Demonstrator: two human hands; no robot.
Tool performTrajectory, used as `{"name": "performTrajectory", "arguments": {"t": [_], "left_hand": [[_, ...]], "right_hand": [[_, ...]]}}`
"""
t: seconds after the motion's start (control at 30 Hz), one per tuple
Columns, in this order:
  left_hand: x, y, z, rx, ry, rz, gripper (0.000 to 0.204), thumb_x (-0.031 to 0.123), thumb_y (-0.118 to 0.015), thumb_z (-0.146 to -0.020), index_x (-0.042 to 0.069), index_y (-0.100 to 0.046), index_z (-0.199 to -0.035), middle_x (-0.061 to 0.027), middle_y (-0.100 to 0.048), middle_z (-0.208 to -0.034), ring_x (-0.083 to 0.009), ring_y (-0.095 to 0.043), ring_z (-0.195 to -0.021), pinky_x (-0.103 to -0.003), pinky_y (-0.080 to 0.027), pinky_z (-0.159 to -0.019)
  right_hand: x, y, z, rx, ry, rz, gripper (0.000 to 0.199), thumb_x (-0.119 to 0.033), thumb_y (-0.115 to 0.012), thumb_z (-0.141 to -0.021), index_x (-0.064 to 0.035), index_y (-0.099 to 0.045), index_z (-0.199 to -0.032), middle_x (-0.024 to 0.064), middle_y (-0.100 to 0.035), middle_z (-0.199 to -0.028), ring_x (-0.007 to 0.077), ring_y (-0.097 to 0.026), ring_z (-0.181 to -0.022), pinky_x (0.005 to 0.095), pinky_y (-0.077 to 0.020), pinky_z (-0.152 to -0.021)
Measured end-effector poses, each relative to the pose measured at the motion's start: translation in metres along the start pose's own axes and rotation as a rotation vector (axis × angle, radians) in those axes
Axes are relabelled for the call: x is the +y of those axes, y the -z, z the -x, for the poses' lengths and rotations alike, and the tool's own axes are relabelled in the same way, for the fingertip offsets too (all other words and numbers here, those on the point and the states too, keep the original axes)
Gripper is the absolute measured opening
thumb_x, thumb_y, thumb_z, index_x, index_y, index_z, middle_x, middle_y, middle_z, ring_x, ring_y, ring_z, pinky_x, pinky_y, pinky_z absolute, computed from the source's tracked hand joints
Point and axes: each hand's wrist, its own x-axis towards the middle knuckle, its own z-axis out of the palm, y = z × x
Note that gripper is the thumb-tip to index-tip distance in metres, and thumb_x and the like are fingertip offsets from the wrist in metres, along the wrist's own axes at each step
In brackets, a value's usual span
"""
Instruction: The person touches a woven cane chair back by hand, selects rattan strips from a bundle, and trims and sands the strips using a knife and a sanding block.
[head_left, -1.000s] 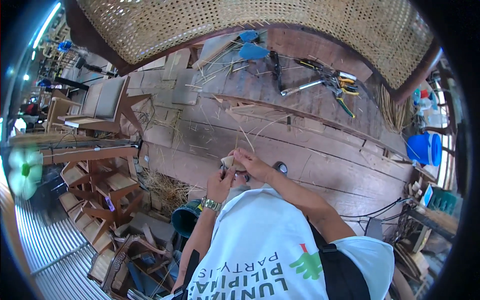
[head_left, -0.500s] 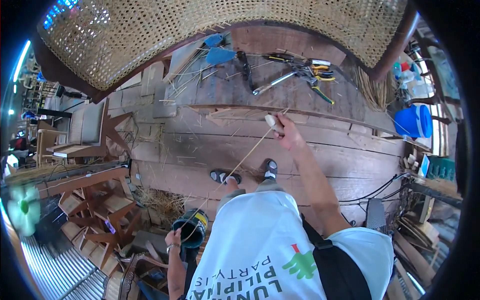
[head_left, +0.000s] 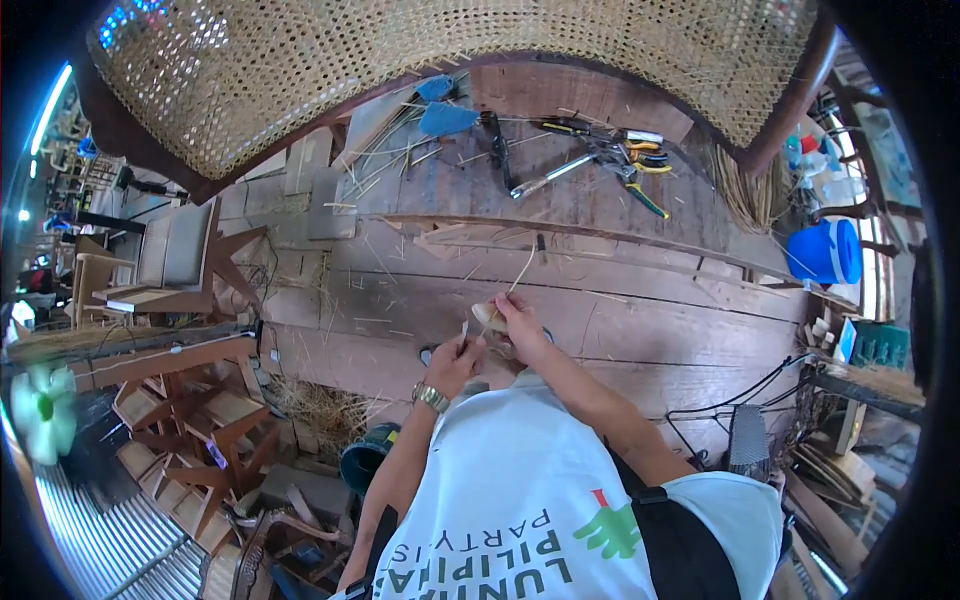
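Drew right hand (head_left: 520, 325) back from 12 o'clock beside left hand (head_left: 455, 362), both pinched on thin pale rattan strip (head_left: 522, 272) before chest, above wooden desk (head_left: 620, 330). Threading step apparently; next pull needs steady tension.

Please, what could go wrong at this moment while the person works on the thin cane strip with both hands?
The cane strip is thin and bends up from the right hand; it might snap or splinter into the fingers. The left hand seems to hold a small tool close to the right hand, so a slip could nick it. Loose cane scraps lie on the plank floor near the feet and could be slippery.
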Motion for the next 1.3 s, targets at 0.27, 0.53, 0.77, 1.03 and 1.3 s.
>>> {"name": "performTrajectory", "arguments": {"t": [0.27,0.53,0.77,1.03,1.3], "left_hand": [[-0.274,0.144,0.152,0.128,0.194,-0.245,0.049,0.049,-0.083,-0.124,0.004,-0.086,-0.104,-0.0108,-0.085,-0.086,-0.0239,-0.077,-0.078,-0.046,-0.060,-0.076],[-0.358,0.252,0.437,0.443,0.875,-0.387,0.062,0.066,-0.081,-0.113,0.007,-0.092,-0.125,-0.0210,-0.095,-0.119,-0.0466,-0.090,-0.114,-0.062,-0.071,-0.098],[-0.351,0.258,0.497,0.620,0.744,-0.215,0.038,0.041,-0.079,-0.116,0.005,-0.091,-0.108,-0.0184,-0.093,-0.111,-0.0405,-0.088,-0.096,-0.057,-0.068,-0.085],[-0.336,0.203,0.197,0.752,0.171,-0.481,0.027,0.031,-0.094,-0.111,0.007,-0.097,-0.122,-0.0163,-0.095,-0.110,-0.0320,-0.091,-0.101,-0.047,-0.070,-0.098],[-0.095,0.138,0.047,0.480,-0.085,0.519,0.023,0.028,-0.097,-0.119,0.009,-0.092,-0.131,0.0022,-0.081,-0.094,-0.0073,-0.065,-0.074,-0.027,-0.048,-0.063]], "right_hand": [[-0.074,0.159,-0.045,0.132,0.094,-0.291,0.021,-0.035,-0.068,-0.133,-0.0208,-0.081,-0.141,-0.0019,-0.084,-0.120,0.0140,-0.070,-0.087,0.0305,-0.0456,-0.061],[-0.247,0.376,-0.041,0.428,0.350,-0.029,0.030,-0.042,-0.073,-0.130,-0.0166,-0.079,-0.144,0.0030,-0.080,-0.120,0.0165,-0.070,-0.090,0.0331,-0.0500,-0.067],[-0.288,0.224,-0.105,0.406,0.594,0.506,0.049,-0.046,-0.082,-0.124,-0.0110,-0.080,-0.157,0.0114,-0.086,-0.137,0.0228,-0.081,-0.117,0.0417,-0.0649,-0.090],[-0.223,0.000,-0.200,0.256,0.806,0.824,0.039,-0.041,-0.078,-0.122,-0.0067,-0.082,-0.140,0.0193,-0.084,-0.134,0.0385,-0.079,-0.127,0.0536,-0.0632,-0.105],[-0.002,-0.164,0.002,-0.637,0.253,0.507,0.040,-0.041,-0.076,-0.128,-0.0065,-0.085,-0.146,0.0085,-0.088,-0.128,0.0240,-0.082,-0.127,0.0467,-0.0660,-0.113]]}}
